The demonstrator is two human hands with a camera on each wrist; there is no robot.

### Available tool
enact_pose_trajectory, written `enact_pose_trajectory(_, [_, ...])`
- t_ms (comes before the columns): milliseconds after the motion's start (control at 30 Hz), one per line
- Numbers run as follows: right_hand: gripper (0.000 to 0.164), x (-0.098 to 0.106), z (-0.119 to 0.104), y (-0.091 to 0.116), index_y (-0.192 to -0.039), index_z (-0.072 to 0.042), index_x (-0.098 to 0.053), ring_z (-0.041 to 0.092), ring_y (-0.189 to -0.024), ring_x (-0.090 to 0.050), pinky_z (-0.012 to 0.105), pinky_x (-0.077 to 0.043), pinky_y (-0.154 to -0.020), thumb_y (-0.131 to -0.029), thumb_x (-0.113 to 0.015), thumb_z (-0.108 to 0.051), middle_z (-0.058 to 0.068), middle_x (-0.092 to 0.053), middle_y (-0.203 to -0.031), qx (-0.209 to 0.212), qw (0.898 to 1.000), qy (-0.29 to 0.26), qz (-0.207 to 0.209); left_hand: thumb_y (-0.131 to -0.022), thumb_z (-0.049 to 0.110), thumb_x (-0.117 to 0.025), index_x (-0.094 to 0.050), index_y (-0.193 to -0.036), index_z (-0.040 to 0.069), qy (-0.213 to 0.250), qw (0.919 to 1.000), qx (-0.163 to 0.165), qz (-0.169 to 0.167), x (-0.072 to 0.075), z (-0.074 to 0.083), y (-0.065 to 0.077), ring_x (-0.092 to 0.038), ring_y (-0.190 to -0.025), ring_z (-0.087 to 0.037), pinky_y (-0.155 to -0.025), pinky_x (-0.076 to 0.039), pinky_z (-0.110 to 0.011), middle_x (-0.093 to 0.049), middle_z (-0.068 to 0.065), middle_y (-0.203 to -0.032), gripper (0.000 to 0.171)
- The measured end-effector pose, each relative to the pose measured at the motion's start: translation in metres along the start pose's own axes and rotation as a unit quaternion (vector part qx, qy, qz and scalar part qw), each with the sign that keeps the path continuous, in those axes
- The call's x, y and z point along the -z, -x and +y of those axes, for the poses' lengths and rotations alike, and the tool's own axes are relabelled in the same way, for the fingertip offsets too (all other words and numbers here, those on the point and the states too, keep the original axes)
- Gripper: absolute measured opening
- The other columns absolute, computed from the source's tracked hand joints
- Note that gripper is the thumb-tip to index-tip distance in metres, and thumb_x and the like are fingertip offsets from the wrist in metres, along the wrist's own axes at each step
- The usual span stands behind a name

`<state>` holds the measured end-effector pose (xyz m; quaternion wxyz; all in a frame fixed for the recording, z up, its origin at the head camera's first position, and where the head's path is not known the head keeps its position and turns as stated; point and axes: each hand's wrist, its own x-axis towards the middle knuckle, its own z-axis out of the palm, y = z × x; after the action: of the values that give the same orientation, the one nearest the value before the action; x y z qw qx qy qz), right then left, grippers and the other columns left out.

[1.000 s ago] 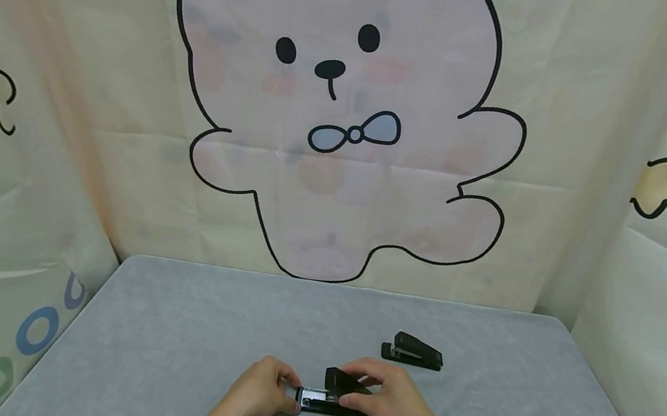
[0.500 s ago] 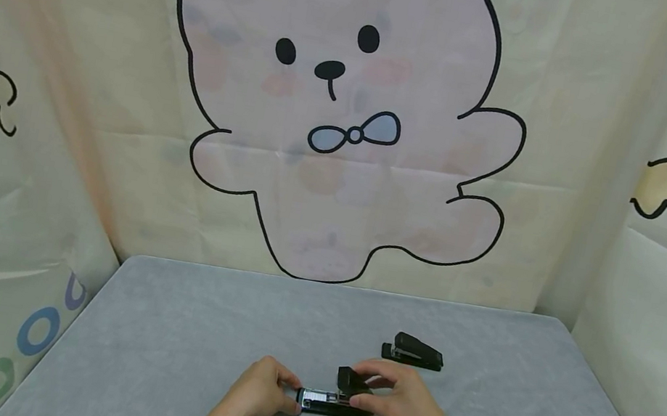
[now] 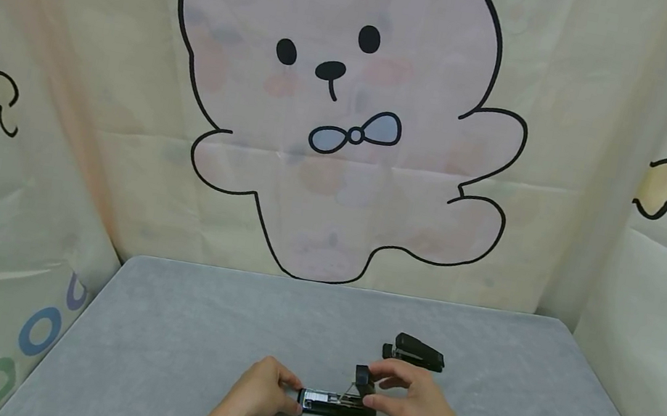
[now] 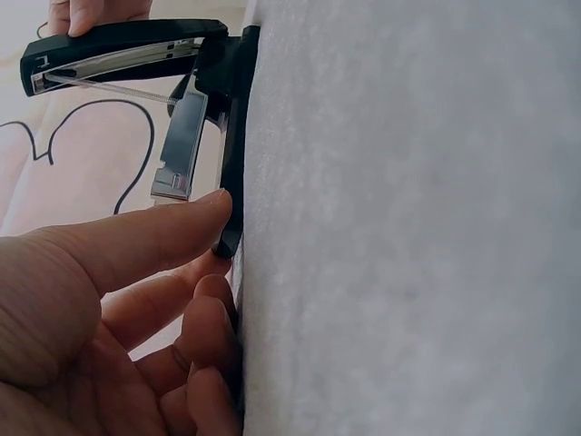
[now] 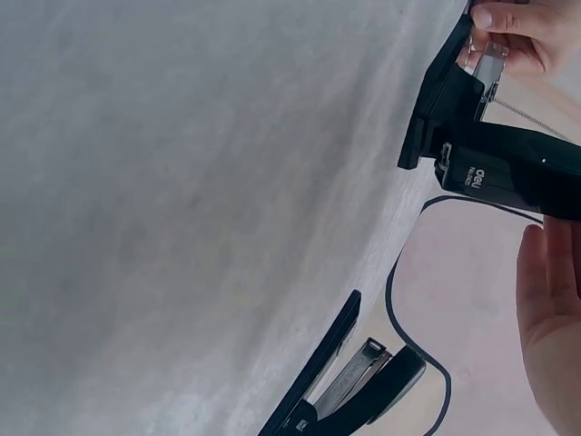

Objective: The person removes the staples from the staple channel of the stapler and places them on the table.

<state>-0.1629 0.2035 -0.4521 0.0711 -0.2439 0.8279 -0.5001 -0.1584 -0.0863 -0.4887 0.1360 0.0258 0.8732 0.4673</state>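
From where I stand, with twelve o'clock on the far side of the grey table (image 3: 187, 331), the black stapler (image 3: 333, 410) sits near the six o'clock edge. Its cover (image 4: 123, 41) is swung up from the hinge at its three o'clock end, its silver magazine (image 4: 186, 136) tilts off the base (image 4: 234, 136), and a thin spring (image 4: 113, 88) stretches between cover and magazine. The left hand (image 3: 266, 390) pinches the base's nine o'clock tip between thumb and fingers; the right hand (image 3: 415, 404) grasps the cover, thumb on the near side. A second stapler (image 3: 415, 352) lies untouched at about one o'clock.

I'd judge it light enough for one hand, stiff in the body and perhaps a little slick. The spring looks the delicate part and probably tugs against the cover, so that is best held by its solid outer faces, the base by its tip, fingertips kept clear of the spring.
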Motion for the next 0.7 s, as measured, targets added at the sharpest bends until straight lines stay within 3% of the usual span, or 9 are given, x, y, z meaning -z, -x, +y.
enact_pose_trajectory(133, [0.033,0.001,0.002,0.002,-0.119,-0.013,-0.072,0.012,-0.104,-0.068,0.043,-0.058,-0.090,-0.090,-0.085,-0.024,0.000,-0.074,-0.114,0.013,1.000,0.012,0.011,-0.067,0.002,-0.093,-0.083,-0.092,0.010,-0.005,1.0000,0.001,0.002,0.000,0.001,0.000,-0.047,-0.043,-0.009,-0.044,-0.038,-0.026,-0.057,0.002,-0.057,0.028])
enact_pose_trajectory(367, [0.042,0.002,0.009,0.002,-0.129,-0.007,-0.069,0.018,-0.103,-0.071,0.039,-0.059,-0.087,-0.091,-0.083,-0.019,0.002,-0.075,-0.116,0.085,0.996,0.011,0.025,-0.068,0.002,-0.094,-0.083,-0.093,0.010,-0.009,0.9999,0.006,-0.001,0.001,0.002,-0.001,-0.047,-0.044,-0.009,-0.044,-0.038,-0.026,-0.058,0.001,-0.059,0.029])
enact_pose_trajectory(700, [0.039,0.011,0.010,0.010,-0.128,-0.008,-0.070,0.011,-0.105,-0.069,0.039,-0.058,-0.091,-0.092,-0.082,-0.019,0.005,-0.073,-0.120,0.050,0.999,0.002,0.014,-0.069,0.003,-0.094,-0.083,-0.092,0.012,-0.011,0.9997,0.022,-0.004,0.002,0.003,-0.001,-0.047,-0.044,-0.009,-0.044,-0.039,-0.026,-0.061,0.001,-0.061,0.028])
